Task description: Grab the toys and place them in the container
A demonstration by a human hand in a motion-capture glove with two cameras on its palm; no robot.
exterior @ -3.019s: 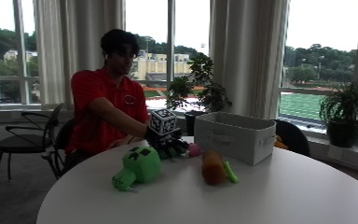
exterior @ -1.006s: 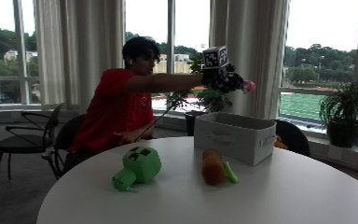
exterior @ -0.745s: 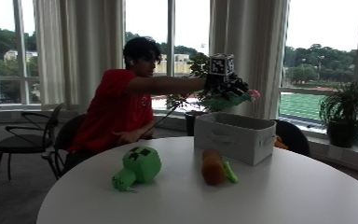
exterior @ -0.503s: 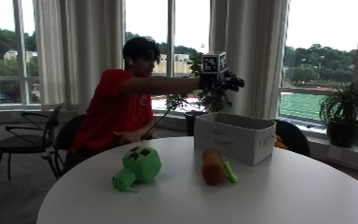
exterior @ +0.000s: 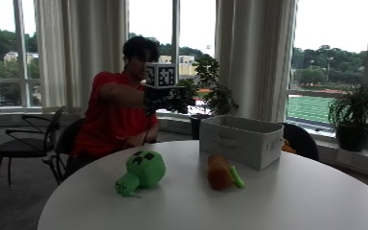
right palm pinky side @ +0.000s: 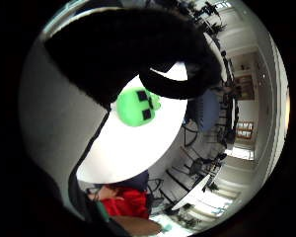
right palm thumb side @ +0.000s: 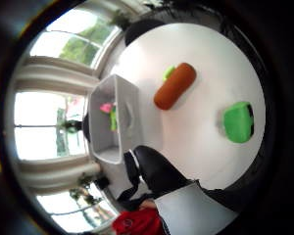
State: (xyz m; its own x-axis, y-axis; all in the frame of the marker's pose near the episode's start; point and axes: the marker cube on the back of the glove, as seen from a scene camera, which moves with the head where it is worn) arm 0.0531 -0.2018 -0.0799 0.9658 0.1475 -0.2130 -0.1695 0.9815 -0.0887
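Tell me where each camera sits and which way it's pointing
Outside view: across the table, facing the person; the gloved right hand is raised.
Thumb side palm view: on the raised hand, looking down on the container, carrot toy and green toy; a sleeve shows.
Little finger side palm view: glove fills much of it.
All share the green toy.

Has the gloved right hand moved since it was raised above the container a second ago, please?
Yes. The right hand has drawn back from above the container toward the person, and now hangs over the table's near side.
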